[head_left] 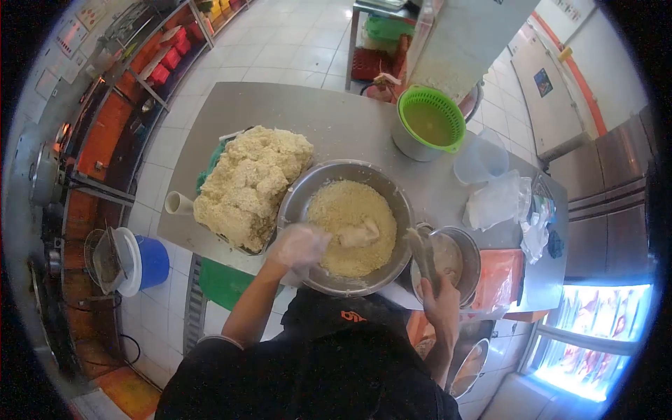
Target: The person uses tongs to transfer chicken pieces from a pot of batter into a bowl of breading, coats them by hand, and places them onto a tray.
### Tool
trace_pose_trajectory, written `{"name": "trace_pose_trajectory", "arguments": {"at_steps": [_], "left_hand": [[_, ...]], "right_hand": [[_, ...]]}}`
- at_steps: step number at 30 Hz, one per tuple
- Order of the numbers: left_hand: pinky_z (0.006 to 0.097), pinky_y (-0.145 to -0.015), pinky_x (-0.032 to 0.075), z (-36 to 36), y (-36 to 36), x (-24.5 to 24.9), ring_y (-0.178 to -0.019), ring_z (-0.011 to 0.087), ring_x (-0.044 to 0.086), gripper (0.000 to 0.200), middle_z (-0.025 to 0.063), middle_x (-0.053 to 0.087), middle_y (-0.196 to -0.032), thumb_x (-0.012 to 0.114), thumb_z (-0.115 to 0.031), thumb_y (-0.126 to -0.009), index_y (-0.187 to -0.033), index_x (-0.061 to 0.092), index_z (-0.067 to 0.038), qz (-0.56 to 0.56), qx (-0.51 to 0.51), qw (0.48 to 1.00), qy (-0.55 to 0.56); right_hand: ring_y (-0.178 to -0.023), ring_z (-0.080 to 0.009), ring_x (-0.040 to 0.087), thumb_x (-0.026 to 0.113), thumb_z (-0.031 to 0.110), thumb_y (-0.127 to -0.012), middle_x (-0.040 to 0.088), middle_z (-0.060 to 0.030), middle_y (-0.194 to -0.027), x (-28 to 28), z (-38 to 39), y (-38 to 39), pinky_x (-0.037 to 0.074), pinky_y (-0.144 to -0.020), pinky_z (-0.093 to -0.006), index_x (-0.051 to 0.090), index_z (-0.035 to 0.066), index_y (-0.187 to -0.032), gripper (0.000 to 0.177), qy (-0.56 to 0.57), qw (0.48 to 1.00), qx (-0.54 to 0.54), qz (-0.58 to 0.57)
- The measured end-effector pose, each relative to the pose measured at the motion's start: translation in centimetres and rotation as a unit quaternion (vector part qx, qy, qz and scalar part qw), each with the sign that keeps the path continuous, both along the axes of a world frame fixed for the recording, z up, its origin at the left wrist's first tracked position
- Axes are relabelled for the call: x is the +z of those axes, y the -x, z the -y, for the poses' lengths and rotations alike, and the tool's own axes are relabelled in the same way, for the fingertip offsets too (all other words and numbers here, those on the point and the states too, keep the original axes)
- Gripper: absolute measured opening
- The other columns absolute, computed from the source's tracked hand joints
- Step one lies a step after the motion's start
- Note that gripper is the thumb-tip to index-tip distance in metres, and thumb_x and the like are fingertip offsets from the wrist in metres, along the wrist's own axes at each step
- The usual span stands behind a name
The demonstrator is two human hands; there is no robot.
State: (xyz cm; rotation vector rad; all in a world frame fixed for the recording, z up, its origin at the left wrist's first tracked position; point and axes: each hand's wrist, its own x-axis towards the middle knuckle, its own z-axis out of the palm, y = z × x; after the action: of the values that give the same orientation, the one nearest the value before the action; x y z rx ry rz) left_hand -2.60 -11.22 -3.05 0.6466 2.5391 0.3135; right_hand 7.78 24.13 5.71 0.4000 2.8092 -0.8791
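Observation:
A large steel bowl (401, 199) of pale yellow crumbs (343, 199) sits in front of me, with a crumb-dusted white piece of food (359, 233) lying in it. My left hand (301, 246), in a clear plastic glove, is over the bowl's left rim, near the food. Motion blurs its fingers. My right hand (442, 302) is closed around grey metal tongs (422, 257), their far end pointing up toward the bowl's right rim. Under them stands a smaller steel bowl (474, 262) with whitish liquid inside. A big heap of crumbly coating (252, 182) rests in a tray at left.
A pot with a green strainer (432, 119) stands at the table's back right, beside a clear plastic container (481, 157) and plastic bags (492, 203). A white cup (178, 203) lies at the left edge. A blue bucket (152, 264) is on the floor.

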Motion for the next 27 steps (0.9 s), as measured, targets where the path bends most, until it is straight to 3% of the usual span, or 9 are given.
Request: {"name": "trace_pose_trajectory", "arguments": {"at_steps": [3, 5, 8, 11, 15, 19, 22, 24, 27], "left_hand": [[0.0515, -0.101, 0.053, -1.9, 3.6, -1.7, -0.114, 0.0399, 0.067, 0.033, 0.0263, 0.068, -0.117, 0.05, -0.029, -0.105, -0.12, 0.068, -0.005, -0.082, 0.157, 0.981, -0.085], [0.0504, -0.118, 0.043, -4.0, 6.3, -2.0, -0.139, 0.0464, 0.051, 0.058, 0.0293, 0.053, -0.149, 0.047, -0.047, -0.106, -0.144, 0.059, -0.006, -0.111, 0.073, 0.99, -0.04], [0.05, -0.127, 0.03, -10.2, 8.3, 0.4, -0.154, 0.0507, 0.03, 0.095, 0.0299, 0.027, -0.169, 0.049, -0.072, -0.096, -0.163, 0.037, -0.006, 0.012, 0.32, 0.946, -0.059], [0.0513, -0.128, 0.027, -14.0, 10.7, -8.2, -0.158, 0.0464, 0.024, 0.124, 0.0308, 0.021, -0.171, 0.047, -0.09, -0.083, -0.168, 0.02, -0.004, 0.02, 0.284, 0.958, 0.045], [0.0536, -0.122, 0.036, -14.7, 10.2, -13.7, -0.148, 0.0476, 0.042, 0.115, 0.0293, 0.041, -0.161, 0.053, -0.08, -0.088, -0.165, 0.026, 0.001, -0.044, 0.191, 0.98, 0.032], [0.0527, -0.109, 0.049, -12.6, 13.6, -19.0, -0.13, 0.0413, 0.061, 0.095, 0.0253, 0.063, -0.142, 0.063, -0.06, -0.094, -0.161, 0.034, 0.001, 0.08, 0.148, 0.986, -0.019], [0.0495, -0.101, 0.055, -11.5, 14.9, -14.3, -0.118, 0.0413, 0.068, 0.073, 0.0249, 0.069, -0.132, 0.072, -0.041, -0.086, -0.142, 0.055, 0.001, 0.143, 0.04, 0.989, 0.01], [0.0471, -0.105, 0.053, -10.6, 13.2, -8.6, -0.123, 0.0421, 0.065, 0.075, 0.0269, 0.064, -0.137, 0.075, -0.042, -0.082, -0.14, 0.057, 0.003, 0.176, 0.054, 0.982, -0.044], [0.0446, -0.121, 0.039, -8.7, 6.8, -2.7, -0.145, 0.0421, 0.047, 0.11, 0.0308, 0.043, -0.158, 0.073, -0.064, -0.083, -0.157, 0.035, 0.008, 0.124, 0.143, 0.972, -0.135]], "right_hand": [[-0.102, -0.0533, 0.066, 0.067, 0.036, -0.1, 0.071, -0.032, -0.109, 1.2, -1.0, -0.8, 0.051, -0.089, -0.0565, 0.062, -0.002, -0.129, 0.048, -0.028, 0.999, -0.025, -0.003], [-0.106, -0.0524, 0.066, 0.068, 0.037, -0.1, 0.07, -0.0318, -0.111, 0.3, -2.1, -1.5, 0.05, -0.092, -0.0563, 0.061, -0.002, -0.131, 0.05, -0.052, 0.998, -0.035, -0.018], [-0.112, -0.051, 0.064, 0.068, 0.04, -0.1, 0.07, -0.0317, -0.116, 1.0, -1.9, -1.6, 0.049, -0.097, -0.0559, 0.06, -0.002, -0.133, 0.054, -0.047, 0.997, -0.058, -0.004], [-0.114, -0.0504, 0.063, 0.068, 0.041, -0.1, 0.069, -0.0312, -0.118, 1.8, -1.2, -1.7, 0.048, -0.098, -0.0554, 0.06, -0.003, -0.133, 0.056, -0.036, 0.997, -0.073, 0.005], [-0.11, -0.0498, 0.065, 0.07, 0.04, -0.099, 0.071, -0.0296, -0.115, 1.7, -1.0, -2.1, 0.049, -0.096, -0.0542, 0.06, -0.004, -0.133, 0.057, -0.049, 0.995, -0.09, -0.001], [-0.108, -0.0482, 0.066, 0.072, 0.04, -0.098, 0.072, -0.028, -0.113, 0.6, -2.0, -2.8, 0.05, -0.095, -0.0528, 0.059, -0.004, -0.136, 0.06, -0.021, 0.994, -0.103, -0.03], [-0.109, -0.0473, 0.067, 0.073, 0.041, -0.097, 0.072, -0.0271, -0.114, 0.2, -2.8, -2.9, 0.05, -0.096, -0.0519, 0.057, -0.003, -0.139, 0.063, 0.002, 0.992, -0.12, -0.031], [-0.11, -0.047, 0.067, 0.073, 0.042, -0.098, 0.072, -0.0267, -0.115, 1.2, -2.7, -2.7, 0.05, -0.098, -0.0514, 0.056, -0.002, -0.141, 0.064, 0.031, 0.989, -0.143, -0.001], [-0.113, -0.0466, 0.065, 0.072, 0.043, -0.098, 0.071, -0.027, -0.12, -0.6, -3.6, -3.2, 0.048, -0.101, -0.0516, 0.055, -0.001, -0.143, 0.065, -0.008, 0.989, -0.147, -0.026]]}}
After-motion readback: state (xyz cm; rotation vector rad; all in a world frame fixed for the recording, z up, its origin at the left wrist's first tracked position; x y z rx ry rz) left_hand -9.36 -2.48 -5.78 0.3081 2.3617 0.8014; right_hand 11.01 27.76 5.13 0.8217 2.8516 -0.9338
